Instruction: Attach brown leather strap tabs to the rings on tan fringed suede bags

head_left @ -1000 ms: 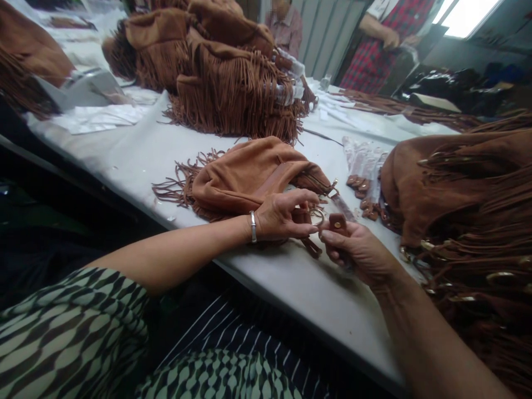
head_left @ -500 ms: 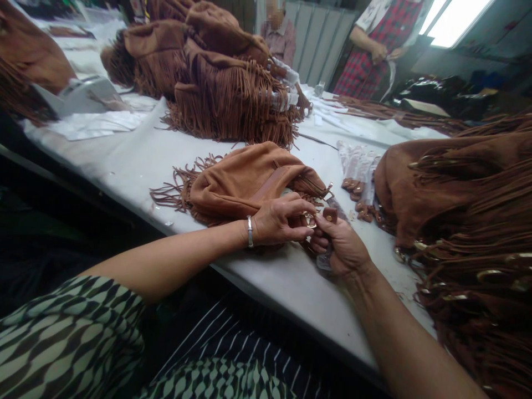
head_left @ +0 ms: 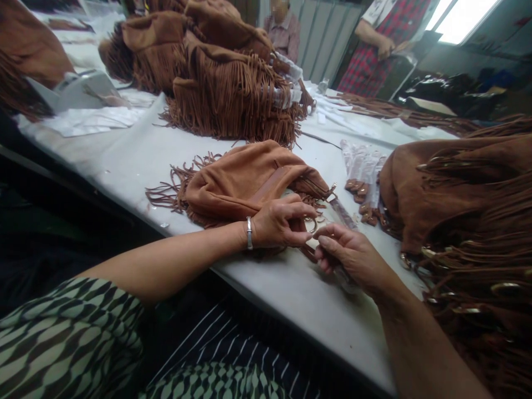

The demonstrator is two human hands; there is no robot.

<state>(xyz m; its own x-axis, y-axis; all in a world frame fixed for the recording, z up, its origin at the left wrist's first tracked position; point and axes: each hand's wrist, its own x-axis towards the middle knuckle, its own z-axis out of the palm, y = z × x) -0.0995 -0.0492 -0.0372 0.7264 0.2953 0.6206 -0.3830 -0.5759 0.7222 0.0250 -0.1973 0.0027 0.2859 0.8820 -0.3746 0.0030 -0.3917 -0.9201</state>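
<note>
Just right of the tan suede fringed bag, a small gold metal ring is pinched by the left hand; the right hand, nearest it, is closed on a plastic-wrapped strap.

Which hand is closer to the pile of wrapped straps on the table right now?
Right. The right hand lies just in front of the wrapped straps, toward the person. The left hand is farther off to their left, resting against the fringed bag.

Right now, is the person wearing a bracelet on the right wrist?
No, the silver bracelet sits on the wrist of the left hand; the wrist of the right hand is bare.
</note>
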